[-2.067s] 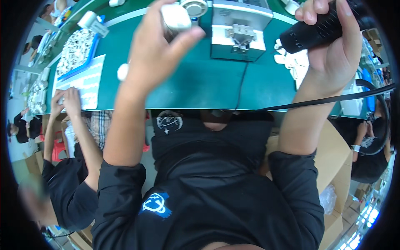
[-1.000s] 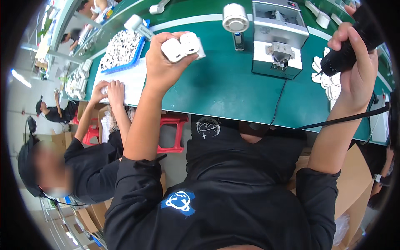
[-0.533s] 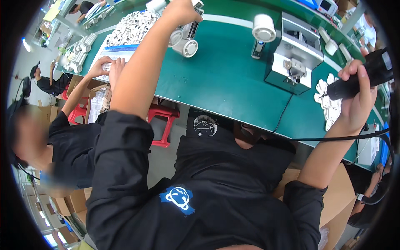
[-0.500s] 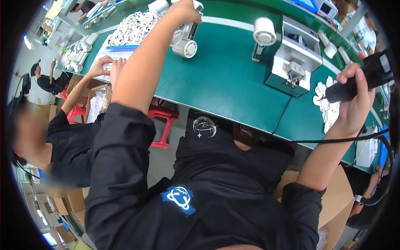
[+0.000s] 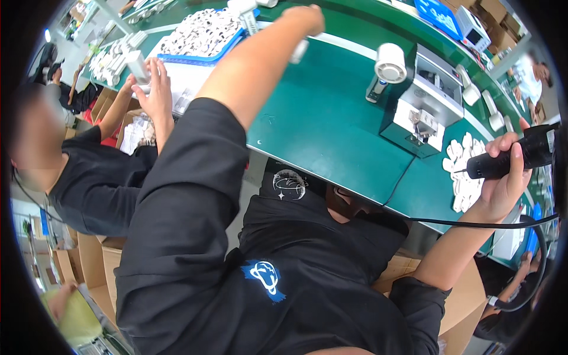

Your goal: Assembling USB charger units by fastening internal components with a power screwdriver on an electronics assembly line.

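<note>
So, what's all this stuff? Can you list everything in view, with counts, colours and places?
workbench: one, green, across the middle
tray: one, blue, far left of the bench
small parts: too many to count, white, in that tray
boxy machine: one, silver and white, right of centre
round-headed device: one, white, left of the machine
flat parts: a pile, white, by the right hand
instrument: one, whitish, far right
cardboard boxes: several, brown, below the bench
other people: several, mostly dark clothing, nearest at left
handheld tool: one, black, in the right hand
left hand: one, bare, over the far bench, grip hidden
right hand: one, bare, right side
</note>
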Demonstrator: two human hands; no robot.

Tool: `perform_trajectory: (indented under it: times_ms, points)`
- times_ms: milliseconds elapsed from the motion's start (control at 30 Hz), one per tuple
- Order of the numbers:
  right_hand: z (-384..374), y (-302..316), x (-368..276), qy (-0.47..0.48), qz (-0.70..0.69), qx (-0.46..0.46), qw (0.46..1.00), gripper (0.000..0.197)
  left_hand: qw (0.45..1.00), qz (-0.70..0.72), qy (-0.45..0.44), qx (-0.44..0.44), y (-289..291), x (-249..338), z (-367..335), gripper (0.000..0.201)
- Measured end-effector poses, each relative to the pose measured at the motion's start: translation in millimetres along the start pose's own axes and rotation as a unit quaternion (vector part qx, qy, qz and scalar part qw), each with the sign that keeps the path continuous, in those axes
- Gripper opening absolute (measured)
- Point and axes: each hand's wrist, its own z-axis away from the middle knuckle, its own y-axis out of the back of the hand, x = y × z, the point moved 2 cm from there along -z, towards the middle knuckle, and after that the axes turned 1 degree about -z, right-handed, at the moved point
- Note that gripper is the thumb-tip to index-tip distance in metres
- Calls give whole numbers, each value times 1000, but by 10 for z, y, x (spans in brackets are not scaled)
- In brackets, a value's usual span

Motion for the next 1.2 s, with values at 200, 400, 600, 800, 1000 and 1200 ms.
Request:
perform_trajectory:
  times_ms: [200, 400, 600, 800, 1000, 1200]
  points:
    - [-60, -186, 107, -17, -10, -20, 1000, 47, 998, -11, -29, -60, -363, 272, 93, 31]
    - [-56, -90, 136, -17, -22, -38, 999, 58, 999, 0, -37, -38, -381, 167, 124, 31]
    - [20, 58, 670, 1, -8, -38, 999, 64, 844, 405, -46, 350, -168, 419, 686, 18]
    - [129, 16, 903, -21, -18, 10, 1000, 46, 659, 678, -3, 327, -854, 778, 1110, 13]
    - [113, -141, 954, -28, 17, 32, 999, 46, 630, 738, 35, 239, -889, 687, 1065, 12]
    - [148, -86, 970, -29, -6, 9, 1000, 53, 614, 769, 29, 173, -848, 715, 1069, 21]
